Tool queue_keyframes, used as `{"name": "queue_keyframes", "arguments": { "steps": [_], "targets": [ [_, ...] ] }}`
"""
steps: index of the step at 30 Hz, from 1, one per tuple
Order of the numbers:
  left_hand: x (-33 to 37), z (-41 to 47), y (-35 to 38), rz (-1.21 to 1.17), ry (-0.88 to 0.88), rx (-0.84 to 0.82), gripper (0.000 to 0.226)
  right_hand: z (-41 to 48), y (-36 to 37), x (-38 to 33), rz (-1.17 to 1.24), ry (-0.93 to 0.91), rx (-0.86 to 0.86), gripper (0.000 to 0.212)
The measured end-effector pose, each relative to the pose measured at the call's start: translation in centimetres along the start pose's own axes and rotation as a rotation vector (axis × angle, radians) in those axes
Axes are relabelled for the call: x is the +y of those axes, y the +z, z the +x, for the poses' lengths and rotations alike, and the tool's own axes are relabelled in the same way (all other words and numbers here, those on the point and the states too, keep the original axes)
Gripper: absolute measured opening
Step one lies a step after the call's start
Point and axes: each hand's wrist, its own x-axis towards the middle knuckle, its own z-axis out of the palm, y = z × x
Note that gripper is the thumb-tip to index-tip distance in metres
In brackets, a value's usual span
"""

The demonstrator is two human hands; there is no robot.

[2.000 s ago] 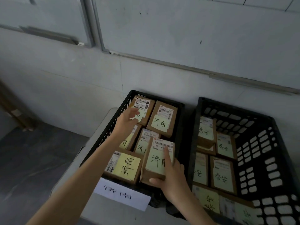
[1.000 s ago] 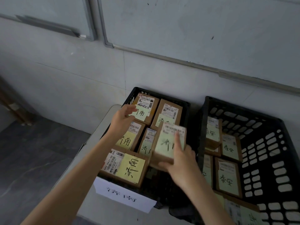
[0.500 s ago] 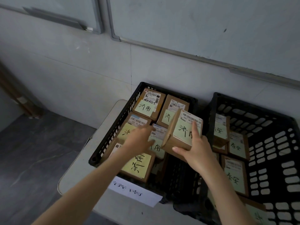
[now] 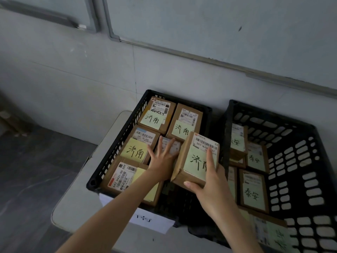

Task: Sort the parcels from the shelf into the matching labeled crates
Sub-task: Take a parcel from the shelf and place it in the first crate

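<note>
Two black crates stood on the grey table (image 4: 76, 207); the left crate (image 4: 116, 143) held five flat parcels (image 4: 184, 123), three showing notes reading 济南; a sixth parcel (image 4: 197, 161), tilted, was over that crate's right side, gripped by the right hand (image 4: 213, 185), thumb under its near edge, index finger along its top; the left hand (image 4: 162, 161), fingers spread, pressed on the crate's middle parcel (image 4: 171, 146); right of it, the right crate (image 4: 291, 161) showed at least five 泰安 parcels (image 4: 253, 192); a white paper label (image 4: 151, 220) hung on the left crate's front.
</note>
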Motion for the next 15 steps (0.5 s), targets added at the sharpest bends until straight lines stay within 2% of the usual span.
{"name": "queue_keyframes", "arguments": {
  "steps": [5, 15],
  "targets": [
    [-0.3, 0.2, -0.8, -0.091, -0.042, 0.003, 0.075, -0.2, 0.3, 0.8, -0.007, 0.002, 0.000, 0.112],
    [-2.9, -0.6, -3.4, 0.012, 0.062, -0.054, 0.086, -1.7, 1.8, 0.7, 0.102, -0.072, -0.083, 0.110]
  ]
}}
